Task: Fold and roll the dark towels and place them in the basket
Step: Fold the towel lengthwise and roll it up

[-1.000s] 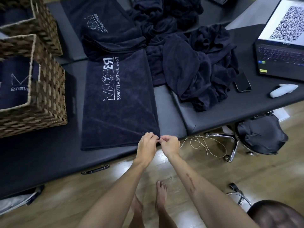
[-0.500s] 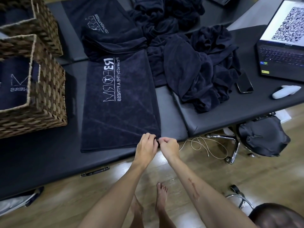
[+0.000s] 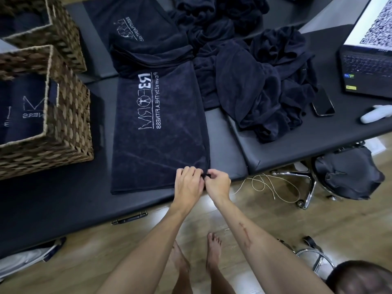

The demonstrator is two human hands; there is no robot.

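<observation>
we see a dark towel (image 3: 159,132) lying folded flat on the black padded table (image 3: 63,198), its pale lettering facing up and its near edge running along close to the table's front edge. both of our hands meet at the towel's near right corner: the left hand (image 3: 187,184) has its fingers curled over that corner and pinches the cloth, and the right hand (image 3: 218,182) sits touching it, thumb and fingertips pinching the same bit of dark fabric from the right. to the left of the towel stands a woven basket (image 3: 67,124), and inside it we can make out rolled dark towels (image 3: 23,109) with pale letters showing. a second woven basket (image 3: 61,30) stands behind the first. beyond the flat towel lies another folded towel (image 3: 140,39), and to the right of both a loose heap of dark towels (image 3: 265,81) is piled up. a phone (image 3: 322,102) lies just beside that heap, with an open laptop (image 3: 369,66) at the far right. a pale cord (image 3: 267,185) lies on the wooden floor below the table.
</observation>
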